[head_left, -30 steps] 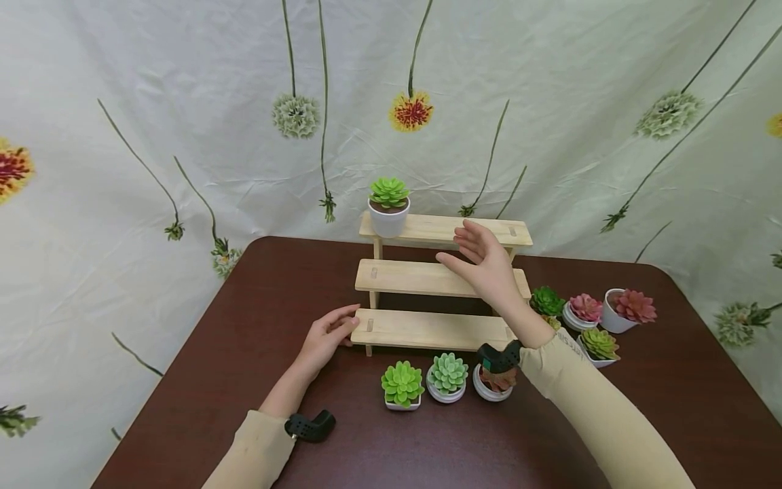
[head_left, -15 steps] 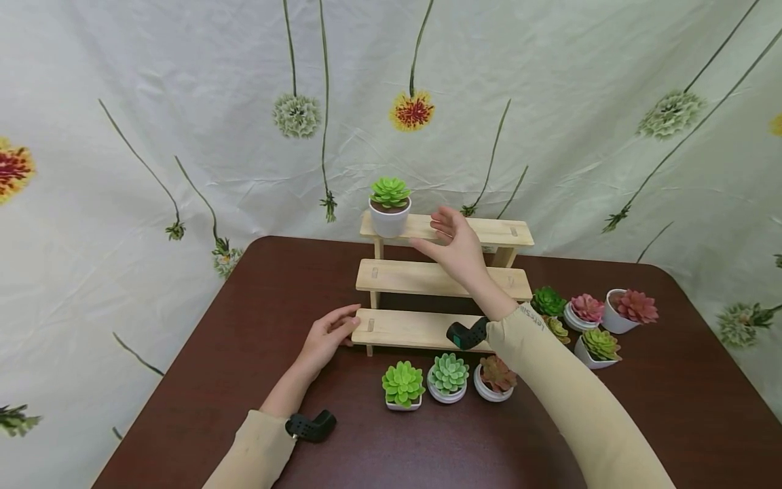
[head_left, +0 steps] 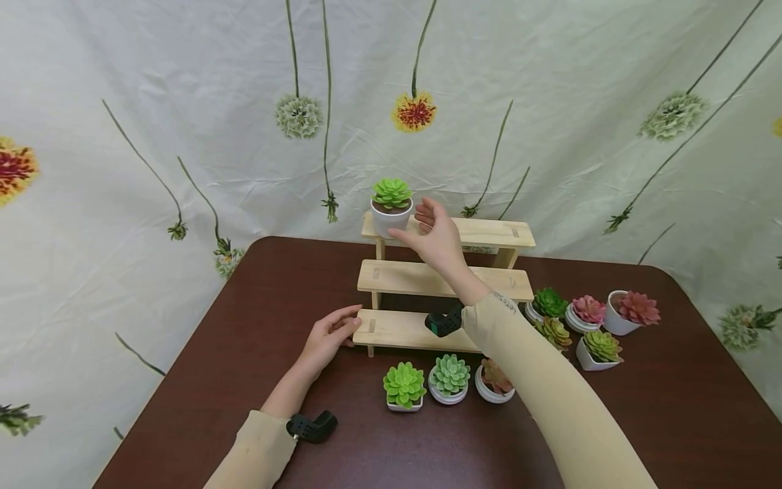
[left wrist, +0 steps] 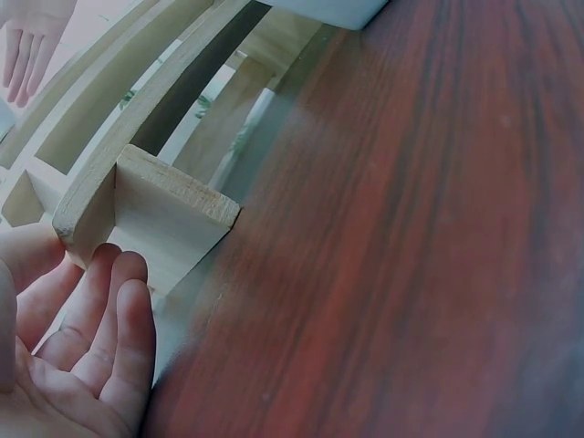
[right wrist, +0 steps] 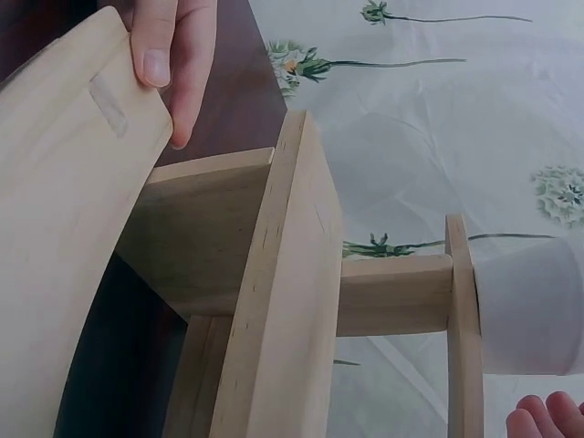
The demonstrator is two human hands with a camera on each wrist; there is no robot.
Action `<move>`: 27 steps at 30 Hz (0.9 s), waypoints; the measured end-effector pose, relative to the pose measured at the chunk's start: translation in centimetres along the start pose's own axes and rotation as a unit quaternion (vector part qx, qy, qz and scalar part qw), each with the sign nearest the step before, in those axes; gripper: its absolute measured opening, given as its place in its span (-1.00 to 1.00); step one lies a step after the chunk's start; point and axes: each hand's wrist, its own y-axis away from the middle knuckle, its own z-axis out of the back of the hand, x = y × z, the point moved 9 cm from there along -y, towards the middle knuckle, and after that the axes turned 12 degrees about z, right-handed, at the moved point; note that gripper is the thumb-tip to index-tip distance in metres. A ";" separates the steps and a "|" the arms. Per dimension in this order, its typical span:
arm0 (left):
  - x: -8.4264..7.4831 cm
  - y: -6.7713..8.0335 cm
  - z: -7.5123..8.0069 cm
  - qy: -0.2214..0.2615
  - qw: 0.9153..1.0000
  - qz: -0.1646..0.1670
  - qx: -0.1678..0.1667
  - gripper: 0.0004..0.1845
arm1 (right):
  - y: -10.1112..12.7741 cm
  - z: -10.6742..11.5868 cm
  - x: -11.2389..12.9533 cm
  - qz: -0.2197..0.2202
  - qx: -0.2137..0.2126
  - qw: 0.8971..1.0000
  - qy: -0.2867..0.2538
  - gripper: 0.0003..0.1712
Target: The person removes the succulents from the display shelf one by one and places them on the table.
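**Right hand brought up to potted succulent on top shelf**

Table (head_left: 244, 319), dark brown, is seen in front of a flower-print backdrop (head_left: 183, 102). A three-tier wooden stand (head_left: 427, 278) is placed on it toward the back edge.

Right hand (head_left: 430, 238) has been moved up and to the left vs. 0.5 s ago: it was then held over the middle of the top shelf, and a second ago over the right part of the middle shelf. It is now held just beside the white-potted green succulent (head_left: 391, 204), which stands on the left end of the top shelf. Fingers are spread and lightly curved toward the pot; thumb tip is at the pot's lower edge, but contact cannot be told. Nothing is gripped. In the right wrist view only fingertips (right wrist: 538, 422) are seen below the pot (right wrist: 529, 310).

Left hand (head_left: 330, 336) is unchanged from the earlier frames: it is rested on the table w/ relaxed fingers (left wrist: 119, 319) laid together against the left end of the bottom shelf.

Three small potted succulents (head_left: 449, 380) are lined up in front of the stand, unmoved. Approx. five more (head_left: 589, 322) are grouped to the stand's right.
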 end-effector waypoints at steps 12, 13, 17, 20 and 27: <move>-0.1 0.1 0.0 0.001 1.000 0.001 0.002 -0.57 | -1.1 -1.5 -0.2 0.005 -0.014 1.000 -0.003 0.00; -0.1 0.1 0.0 -0.001 1.000 0.001 0.001 -0.57 | -1.2 -1.6 -0.3 0.005 -0.015 1.000 -0.003 0.00; -0.1 0.0 0.0 -0.002 1.000 0.006 -0.002 -0.57 | -1.3 -1.8 -0.4 -0.001 -0.022 1.000 -0.006 -0.01; 0.2 -0.3 0.0 0.003 1.000 0.003 0.000 -0.57 | -1.4 -1.8 -0.4 -0.001 -0.033 0.999 -0.006 -0.05; 2.6 -1.8 0.4 0.010 1.000 0.006 -0.007 -0.55 | -1.2 -1.7 -0.7 0.003 -0.045 0.999 -0.009 -0.14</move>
